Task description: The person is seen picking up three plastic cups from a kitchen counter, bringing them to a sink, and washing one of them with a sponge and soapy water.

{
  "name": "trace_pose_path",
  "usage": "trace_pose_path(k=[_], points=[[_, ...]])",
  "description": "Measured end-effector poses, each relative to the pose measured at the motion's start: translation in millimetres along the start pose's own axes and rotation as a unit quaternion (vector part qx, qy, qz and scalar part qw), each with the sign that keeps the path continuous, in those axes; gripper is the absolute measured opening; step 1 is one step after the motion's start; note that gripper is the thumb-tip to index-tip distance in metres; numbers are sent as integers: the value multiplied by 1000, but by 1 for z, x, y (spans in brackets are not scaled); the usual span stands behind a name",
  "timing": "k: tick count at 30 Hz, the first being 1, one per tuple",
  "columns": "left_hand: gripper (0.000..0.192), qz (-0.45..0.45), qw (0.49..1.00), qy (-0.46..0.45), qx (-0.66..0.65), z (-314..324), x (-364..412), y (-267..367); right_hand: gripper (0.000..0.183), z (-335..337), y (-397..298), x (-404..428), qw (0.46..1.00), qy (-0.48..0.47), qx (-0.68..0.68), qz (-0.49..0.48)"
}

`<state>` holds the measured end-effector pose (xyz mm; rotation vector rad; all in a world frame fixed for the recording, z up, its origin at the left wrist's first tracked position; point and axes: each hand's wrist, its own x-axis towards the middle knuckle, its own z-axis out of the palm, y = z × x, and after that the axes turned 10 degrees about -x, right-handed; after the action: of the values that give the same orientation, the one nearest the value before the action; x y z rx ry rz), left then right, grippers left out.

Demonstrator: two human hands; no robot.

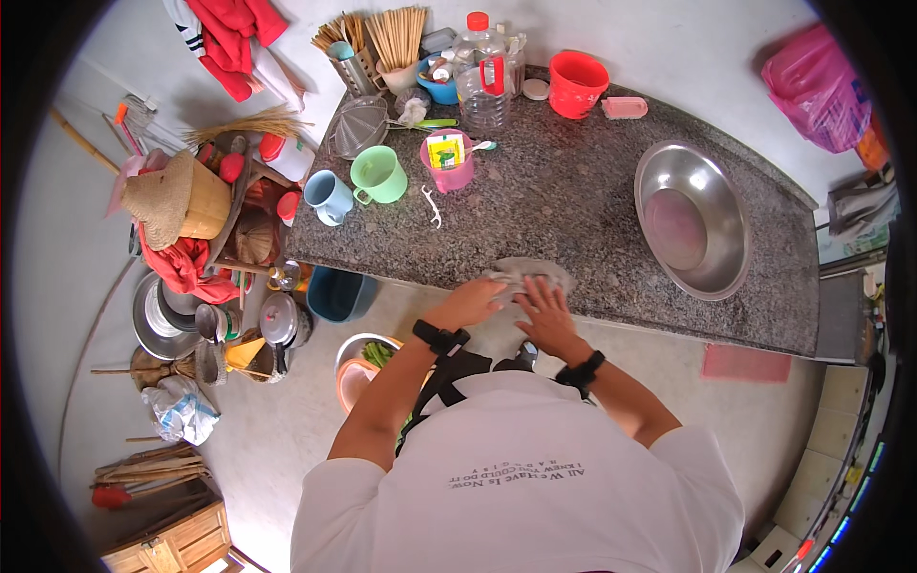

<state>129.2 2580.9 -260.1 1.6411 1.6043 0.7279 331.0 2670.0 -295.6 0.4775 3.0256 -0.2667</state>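
Observation:
At the front edge of the speckled stone counter (573,208) lies a crumpled greyish cloth (548,271). My left hand (469,304) touches its left end; whether the fingers grip it cannot be told. My right hand (550,315) rests on the cloth's near side with fingers spread. Farther back on the left stand a blue mug (328,197), a green mug (380,174) and a pink cup (451,175) holding a yellow-and-white packet, with a toothbrush (481,146) at its rim. A white dental flosser (432,208) lies just in front of them.
A large oval metal basin (723,251) occupies the counter's right part. Along the back are a red bucket (577,89), a pink brush (625,107), a plastic bottle (483,89), a strainer (360,127) and chopsticks (396,39). A bowl of greens (351,347) stands on the floor, left of my legs.

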Motion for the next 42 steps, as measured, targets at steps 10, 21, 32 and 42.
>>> trace_pose_path(k=[10, 21, 32, 42], points=[[41, -55, 998, 6, 12, 7, 11, 15, 46, -9, 63, -37, 970, 102, -41, 218], [49, -7, 996, -1, 91, 10, 18, 0, 45, 15, 15, 9, 995, 91, 42, -24], [51, -23, 990, -99, 94, 42, 43, 29, 53, 9, 76, -53, 933, 137, -50, 330], [51, -52, 995, -43, 74, 47, 33, 34, 49, 9, 58, -27, 994, 79, -32, 68]])
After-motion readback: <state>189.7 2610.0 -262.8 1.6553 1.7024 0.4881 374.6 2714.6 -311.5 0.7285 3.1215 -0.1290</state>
